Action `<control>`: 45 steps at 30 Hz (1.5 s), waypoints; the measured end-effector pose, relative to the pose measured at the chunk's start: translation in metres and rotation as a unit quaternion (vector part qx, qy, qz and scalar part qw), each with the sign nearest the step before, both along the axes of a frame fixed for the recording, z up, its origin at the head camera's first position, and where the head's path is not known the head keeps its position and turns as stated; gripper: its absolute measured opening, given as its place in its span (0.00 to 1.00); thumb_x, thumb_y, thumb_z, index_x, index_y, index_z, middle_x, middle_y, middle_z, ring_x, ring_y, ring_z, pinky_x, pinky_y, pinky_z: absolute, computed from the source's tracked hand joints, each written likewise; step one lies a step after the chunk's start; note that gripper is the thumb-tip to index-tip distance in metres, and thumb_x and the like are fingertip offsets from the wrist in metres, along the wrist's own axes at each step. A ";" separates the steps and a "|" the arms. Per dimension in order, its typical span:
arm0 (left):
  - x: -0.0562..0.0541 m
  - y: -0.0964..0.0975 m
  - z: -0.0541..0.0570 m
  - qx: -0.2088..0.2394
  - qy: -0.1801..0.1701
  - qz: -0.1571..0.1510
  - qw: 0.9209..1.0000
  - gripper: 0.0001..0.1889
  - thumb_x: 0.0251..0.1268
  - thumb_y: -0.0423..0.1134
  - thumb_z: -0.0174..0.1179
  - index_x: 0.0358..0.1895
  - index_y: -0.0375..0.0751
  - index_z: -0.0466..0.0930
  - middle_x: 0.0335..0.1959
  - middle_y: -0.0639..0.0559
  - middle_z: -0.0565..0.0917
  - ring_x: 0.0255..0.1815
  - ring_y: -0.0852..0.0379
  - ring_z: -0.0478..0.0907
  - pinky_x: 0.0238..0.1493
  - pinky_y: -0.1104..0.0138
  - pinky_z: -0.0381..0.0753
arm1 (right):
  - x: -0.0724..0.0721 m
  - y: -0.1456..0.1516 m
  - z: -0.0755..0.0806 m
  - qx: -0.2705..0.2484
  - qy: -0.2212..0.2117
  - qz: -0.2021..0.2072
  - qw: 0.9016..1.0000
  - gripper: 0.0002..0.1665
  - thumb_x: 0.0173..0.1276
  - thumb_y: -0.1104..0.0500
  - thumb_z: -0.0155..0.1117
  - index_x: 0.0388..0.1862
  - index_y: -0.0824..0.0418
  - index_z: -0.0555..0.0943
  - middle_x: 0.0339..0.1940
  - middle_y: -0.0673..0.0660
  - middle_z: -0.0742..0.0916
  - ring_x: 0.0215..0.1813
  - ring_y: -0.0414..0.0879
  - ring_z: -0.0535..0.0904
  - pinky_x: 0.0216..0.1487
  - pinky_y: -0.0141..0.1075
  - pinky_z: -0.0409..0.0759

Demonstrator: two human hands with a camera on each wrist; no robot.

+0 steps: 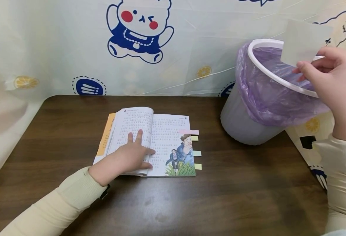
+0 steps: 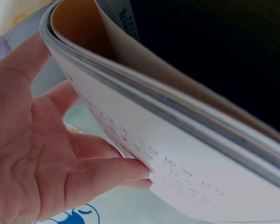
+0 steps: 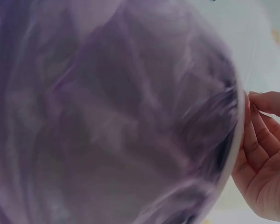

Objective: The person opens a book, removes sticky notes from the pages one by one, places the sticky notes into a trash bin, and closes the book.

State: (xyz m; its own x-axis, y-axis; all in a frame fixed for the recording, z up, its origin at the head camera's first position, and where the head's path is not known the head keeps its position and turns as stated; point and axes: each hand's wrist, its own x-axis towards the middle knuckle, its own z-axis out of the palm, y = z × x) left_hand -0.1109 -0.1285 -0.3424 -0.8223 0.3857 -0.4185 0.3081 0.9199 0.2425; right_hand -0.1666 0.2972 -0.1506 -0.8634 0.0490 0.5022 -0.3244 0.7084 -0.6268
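Note:
An illustrated book (image 1: 167,126) lies spread on the table, with a thick stack of pages on its left side. My left hand (image 1: 125,159) rests with fingers spread across the left page and the gutter. In the left wrist view, its straight fingertips touch the printed page (image 2: 144,149). Up at the right, my right hand (image 1: 333,82) pinches a pale square slip of paper (image 1: 302,42) between thumb and fingers, overlapping the bin's mouth in the head view. The right wrist view has that hand (image 3: 266,158) by the white rim (image 3: 240,116); the slip is hidden there.
A grey waste bin (image 1: 243,127) with a purple liner bag (image 1: 258,95) stands at the right of the brown table (image 1: 208,203). Several coloured tabs (image 1: 197,153) stick out from the book's right edge. A cartoon-printed sheet (image 1: 190,49) hangs behind.

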 end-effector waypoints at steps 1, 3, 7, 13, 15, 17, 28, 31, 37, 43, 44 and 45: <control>0.000 0.000 0.000 -0.001 0.001 -0.001 1.000 0.27 0.66 0.53 0.70 0.66 0.50 0.83 0.78 0.19 0.45 0.72 0.12 0.46 0.44 0.36 0.82 | -0.001 0.003 -0.001 -0.008 -0.005 -0.001 1.000 0.18 0.72 0.67 0.65 0.35 0.41 0.81 0.22 0.28 0.85 0.21 0.23 0.80 0.23 0.18 0.65; -0.001 0.000 0.000 -0.002 0.002 -0.001 1.000 0.27 0.66 0.53 0.70 0.66 0.50 0.83 0.78 0.19 0.45 0.72 0.12 0.46 0.44 0.37 0.82 | -0.002 0.009 -0.003 -0.016 -0.014 -0.003 1.000 0.18 0.73 0.67 0.64 0.40 0.40 0.81 0.22 0.28 0.85 0.21 0.23 0.80 0.24 0.17 0.66; -0.001 0.000 0.001 -0.003 0.003 -0.003 1.000 0.26 0.66 0.53 0.70 0.66 0.50 0.83 0.78 0.19 0.45 0.72 0.11 0.45 0.44 0.36 0.82 | -0.004 0.021 -0.008 -0.026 -0.024 -0.003 0.999 0.18 0.75 0.67 0.59 0.52 0.44 0.83 0.23 0.28 0.85 0.21 0.24 0.80 0.28 0.15 0.71; -0.001 0.000 0.001 0.001 0.004 -0.005 1.000 0.26 0.66 0.53 0.70 0.65 0.49 0.83 0.78 0.18 0.45 0.72 0.11 0.46 0.44 0.35 0.81 | -0.009 0.031 -0.012 0.015 -0.057 -0.048 0.997 0.19 0.76 0.62 0.60 0.63 0.56 0.81 0.21 0.23 0.81 0.20 0.20 0.77 0.29 0.14 0.69; -0.001 0.000 0.001 0.002 0.005 -0.005 1.000 0.26 0.66 0.53 0.69 0.65 0.49 0.83 0.78 0.18 0.45 0.72 0.11 0.46 0.44 0.35 0.81 | -0.011 0.034 -0.012 0.015 -0.069 -0.063 0.996 0.24 0.75 0.61 0.62 0.68 0.63 0.78 0.20 0.21 0.80 0.21 0.19 0.76 0.30 0.13 0.69; -0.001 0.000 0.001 0.003 0.005 -0.005 1.000 0.26 0.66 0.53 0.70 0.65 0.50 0.83 0.78 0.18 0.45 0.72 0.11 0.46 0.44 0.35 0.81 | -0.012 0.037 -0.013 0.000 -0.070 -0.062 0.996 0.20 0.74 0.62 0.63 0.64 0.60 0.80 0.20 0.22 0.80 0.20 0.19 0.77 0.30 0.13 0.70; 0.000 0.000 0.000 0.002 0.005 -0.004 1.000 0.26 0.66 0.53 0.70 0.66 0.50 0.83 0.78 0.18 0.45 0.72 0.11 0.46 0.45 0.35 0.81 | -0.014 0.044 -0.013 0.105 -0.108 -0.103 0.983 0.31 0.77 0.56 0.59 0.71 0.74 0.72 0.16 0.15 0.70 0.22 0.15 0.67 0.24 0.14 0.65; 0.000 0.000 0.000 0.002 0.003 -0.004 1.000 0.26 0.66 0.53 0.70 0.66 0.50 0.83 0.78 0.18 0.45 0.72 0.11 0.46 0.45 0.35 0.81 | -0.013 0.043 -0.012 0.128 -0.124 -0.108 0.978 0.31 0.77 0.55 0.59 0.72 0.71 0.72 0.15 0.15 0.69 0.22 0.17 0.66 0.23 0.15 0.65; 0.000 0.000 -0.001 0.004 0.001 -0.004 1.000 0.26 0.66 0.53 0.70 0.66 0.50 0.83 0.78 0.18 0.45 0.72 0.11 0.46 0.45 0.35 0.81 | -0.013 0.042 -0.011 0.145 -0.123 -0.099 0.977 0.28 0.75 0.56 0.60 0.67 0.72 0.76 0.15 0.16 0.70 0.21 0.18 0.67 0.21 0.17 0.65; 0.001 0.000 -0.001 0.006 0.003 -0.003 1.000 0.26 0.66 0.53 0.70 0.66 0.50 0.83 0.78 0.18 0.46 0.72 0.11 0.46 0.45 0.35 0.81 | -0.013 0.041 -0.012 0.150 -0.114 -0.088 0.978 0.25 0.75 0.59 0.58 0.61 0.77 0.79 0.16 0.16 0.72 0.21 0.18 0.68 0.21 0.19 0.66; 0.001 0.000 0.000 0.007 0.004 -0.003 1.000 0.26 0.66 0.53 0.70 0.66 0.50 0.83 0.78 0.18 0.46 0.72 0.11 0.46 0.45 0.35 0.81 | -0.013 0.041 -0.012 0.150 -0.113 -0.086 0.978 0.24 0.75 0.59 0.58 0.61 0.77 0.79 0.16 0.16 0.72 0.21 0.18 0.68 0.21 0.18 0.66; 0.001 0.000 0.000 0.007 0.004 -0.002 1.000 0.26 0.66 0.53 0.70 0.66 0.49 0.83 0.78 0.18 0.46 0.72 0.11 0.46 0.45 0.35 0.81 | -0.013 0.041 -0.012 0.154 -0.115 -0.085 0.978 0.24 0.76 0.59 0.57 0.61 0.77 0.79 0.16 0.16 0.72 0.22 0.18 0.68 0.21 0.18 0.66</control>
State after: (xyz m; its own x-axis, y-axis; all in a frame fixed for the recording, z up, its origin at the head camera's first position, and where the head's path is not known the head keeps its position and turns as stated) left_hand -0.1099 -0.1290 -0.3426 -0.8237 0.3955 -0.4064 0.3147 0.9150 0.2526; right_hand -0.1794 0.3382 -0.1625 -0.9478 0.0787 0.3090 -0.0607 0.9068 -0.4171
